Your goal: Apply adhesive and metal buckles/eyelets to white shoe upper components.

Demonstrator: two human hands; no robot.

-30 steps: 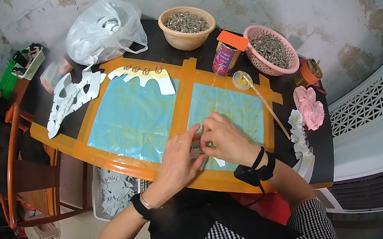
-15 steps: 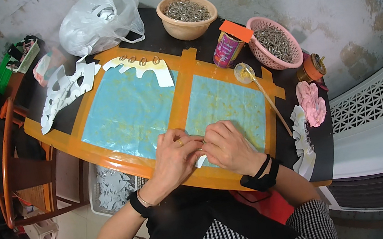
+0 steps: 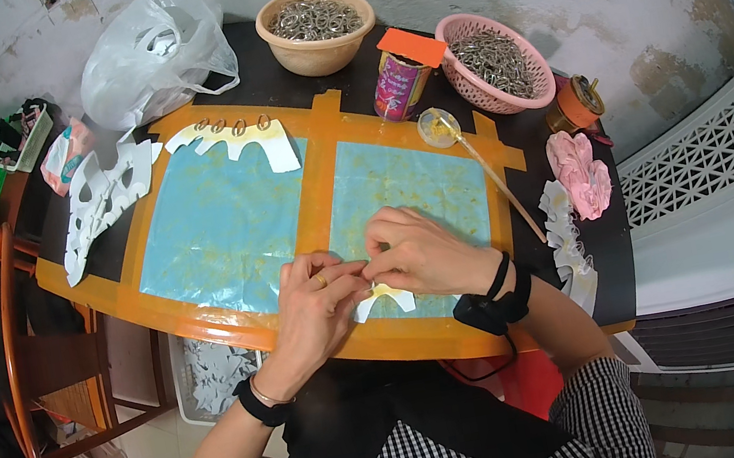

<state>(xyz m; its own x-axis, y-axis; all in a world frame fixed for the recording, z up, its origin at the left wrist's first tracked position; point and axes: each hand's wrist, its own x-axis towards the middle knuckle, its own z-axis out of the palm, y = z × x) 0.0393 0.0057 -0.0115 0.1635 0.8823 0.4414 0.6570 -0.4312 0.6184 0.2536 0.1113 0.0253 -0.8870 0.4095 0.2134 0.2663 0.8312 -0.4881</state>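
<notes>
Gripping white piece [image 3: 386,293] at far edge in left grip [image 3: 310,304], likely steadying it against blue sheet [image 3: 403,182]; poised just beside with right grip [image 3: 417,256], cannot tell whether closed.

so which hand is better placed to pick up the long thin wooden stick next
Probably the right hand: it is nearer the long thin wooden stick, which lies to its right, while the left hand is farther off.
</notes>
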